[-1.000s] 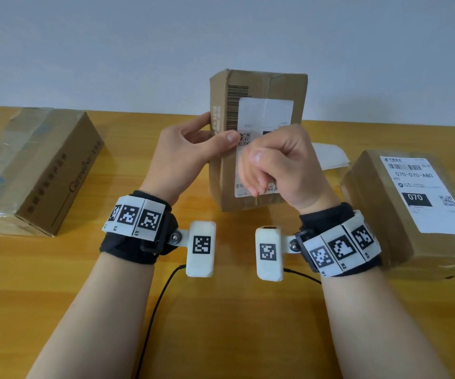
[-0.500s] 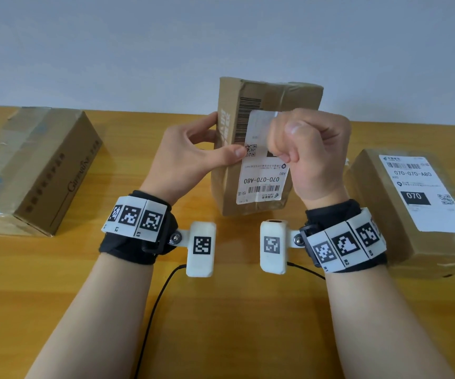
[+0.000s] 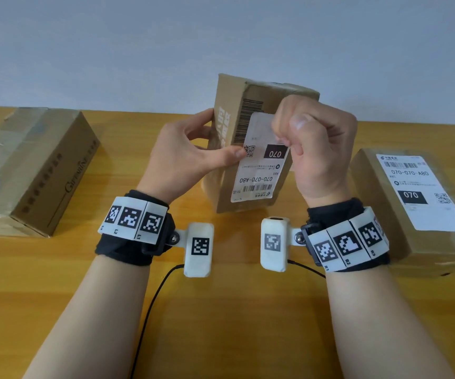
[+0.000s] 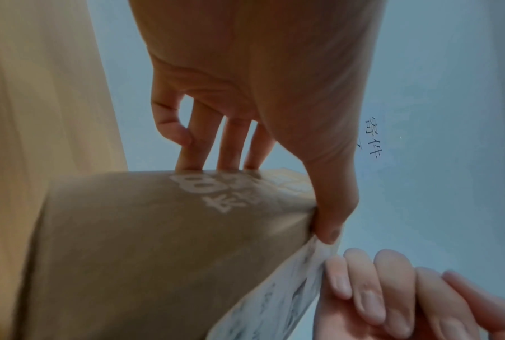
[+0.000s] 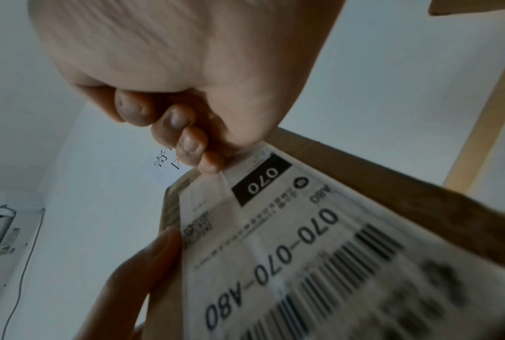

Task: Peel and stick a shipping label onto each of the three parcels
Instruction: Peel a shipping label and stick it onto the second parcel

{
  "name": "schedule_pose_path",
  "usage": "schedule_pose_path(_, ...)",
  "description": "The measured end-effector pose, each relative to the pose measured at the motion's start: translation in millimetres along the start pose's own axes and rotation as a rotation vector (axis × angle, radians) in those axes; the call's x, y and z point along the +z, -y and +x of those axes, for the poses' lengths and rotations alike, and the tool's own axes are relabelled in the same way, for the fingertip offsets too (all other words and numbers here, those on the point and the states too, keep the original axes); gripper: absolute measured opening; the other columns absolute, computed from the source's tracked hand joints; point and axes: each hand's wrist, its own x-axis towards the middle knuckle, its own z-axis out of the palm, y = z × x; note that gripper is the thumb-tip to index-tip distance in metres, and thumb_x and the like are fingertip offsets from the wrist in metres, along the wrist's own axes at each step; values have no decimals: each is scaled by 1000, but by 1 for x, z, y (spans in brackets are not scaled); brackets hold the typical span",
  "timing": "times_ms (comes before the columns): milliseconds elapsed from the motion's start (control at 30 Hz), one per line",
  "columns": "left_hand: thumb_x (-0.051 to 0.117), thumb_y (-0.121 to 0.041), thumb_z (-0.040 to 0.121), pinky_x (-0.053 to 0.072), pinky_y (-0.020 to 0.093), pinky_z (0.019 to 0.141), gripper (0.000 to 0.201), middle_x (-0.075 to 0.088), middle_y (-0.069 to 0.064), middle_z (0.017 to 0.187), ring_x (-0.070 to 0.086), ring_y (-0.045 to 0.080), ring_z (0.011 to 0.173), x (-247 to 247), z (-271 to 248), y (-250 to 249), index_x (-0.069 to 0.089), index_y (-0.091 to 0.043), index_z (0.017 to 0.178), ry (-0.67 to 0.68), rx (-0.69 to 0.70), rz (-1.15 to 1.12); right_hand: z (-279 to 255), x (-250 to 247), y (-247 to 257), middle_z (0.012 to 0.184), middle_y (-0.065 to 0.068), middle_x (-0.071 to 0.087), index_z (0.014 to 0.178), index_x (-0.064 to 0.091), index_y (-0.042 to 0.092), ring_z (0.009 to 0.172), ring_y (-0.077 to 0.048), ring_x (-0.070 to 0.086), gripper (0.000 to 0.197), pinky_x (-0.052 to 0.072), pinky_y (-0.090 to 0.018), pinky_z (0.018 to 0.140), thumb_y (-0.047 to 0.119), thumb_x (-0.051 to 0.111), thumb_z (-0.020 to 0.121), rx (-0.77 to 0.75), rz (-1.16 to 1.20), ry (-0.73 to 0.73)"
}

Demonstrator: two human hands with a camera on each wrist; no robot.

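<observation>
Grip, right hand point(image 3: 318, 149): fingers curled, pinching a peeled layer of the shipping label point(image 3: 257, 173) near its top right corner, just above the black "070" block. The right wrist view shows the fingertips point(image 5: 187, 147) bunched on that corner.

Grip, left hand point(image 3: 191, 157): holds the middle box point(image 3: 229, 187). Thumb pressed on the label's left edge beside the QR code, fingers reaching behind the box's far left edge.

Middle box stands upright on the tabletop point(image 3: 221, 324), label on the face toward the person, printed text upside down ("070-070-A80"). Lower part lies flat on the cardboard; upper part is lifted off.

Right box point(image 3: 385, 242): lies flat, label point(image 3: 417, 192) stuck on top.

Left box point(image 3: 29, 170): lies flat, well apart, shows no label.

Black cable point(image 3: 152, 310) crosses the tabletop between the forearms.
</observation>
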Motion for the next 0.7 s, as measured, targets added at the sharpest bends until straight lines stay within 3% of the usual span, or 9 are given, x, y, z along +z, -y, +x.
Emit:
schedule_pose_path(100, 87, -49, 80, 56, 40, 105, 46, 82, -13, 98, 74, 2, 108, -1, 3, 3, 70, -45, 122, -77, -29, -57, -1, 0, -1, 56, 16, 37, 57, 42, 30, 49, -20, 28, 37, 23, -41, 51, 7, 44, 85, 45, 37, 1)
schedule_pose_path(167, 86, -46, 82, 55, 40, 107, 42, 83, -10, 98, 74, 3, 109, -1, 5, 4, 71, -44, 121, -101, -26, -81, -3, 0, -2, 54, 22, 33, 54, 40, 31, 47, -16, 23, 37, 21, -36, 52, 9, 45, 84, 98, 53, 25)
schedule_pose_path(267, 86, -52, 78, 55, 39, 105, 48, 83, -9, 97, 74, 4, 107, -1, 6, 6, 72, -42, 123, -122, -24, -81, -6, 2, -4, 51, 12, 26, 49, 32, 22, 46, -17, 19, 39, 21, -39, 49, 10, 46, 83, 167, 31, 121)
schedule_pose_path(333, 84, -55, 76, 56, 40, 105, 41, 83, -9, 96, 75, 4, 106, 0, 7, 7, 73, -48, 115, -131, -25, -104, -8, 4, -5, 53, 9, 25, 48, 28, 16, 47, -19, 17, 40, 21, -43, 47, 11, 47, 83, 212, 27, 178)
schedule_pose_path(467, 87, -44, 83, 53, 21, 97, 35, 82, -13, 94, 74, 1, 104, -1, 7, 7, 72, -47, 114, -116, 0, -100, -10, 6, -7, 52, 7, 25, 48, 28, 14, 47, -20, 18, 41, 21, -44, 47, 13, 48, 83, 257, 36, 219)
schedule_pose_path(533, 87, -38, 85, 52, 17, 95, 35, 82, -14, 96, 74, 2, 105, -2, 7, 8, 72, -45, 116, -100, 15, -92, -10, 6, -7, 52, 8, 23, 48, 28, 15, 47, -20, 18, 42, 21, -44, 47, 13, 49, 84, 256, 50, 199)
schedule_pose_path(633, 87, -32, 86, 51, 12, 92, 35, 79, -23, 90, 71, -5, 98, -2, 7, 8, 73, -59, 103, -48, 30, -86, -9, 5, -8, 50, 10, 25, 48, 31, 15, 46, -19, 20, 41, 24, -46, 47, 12, 49, 85, 222, 42, 167)
schedule_pose_path(700, 87, -28, 87, 50, 8, 89, 47, 76, -30, 85, 68, -13, 92, -3, 6, 8, 70, -72, 88, -3, 39, -66, -9, 5, -8, 50, 11, 26, 48, 33, 15, 45, -20, 22, 40, 26, -47, 46, 11, 48, 85, 189, 25, 152)
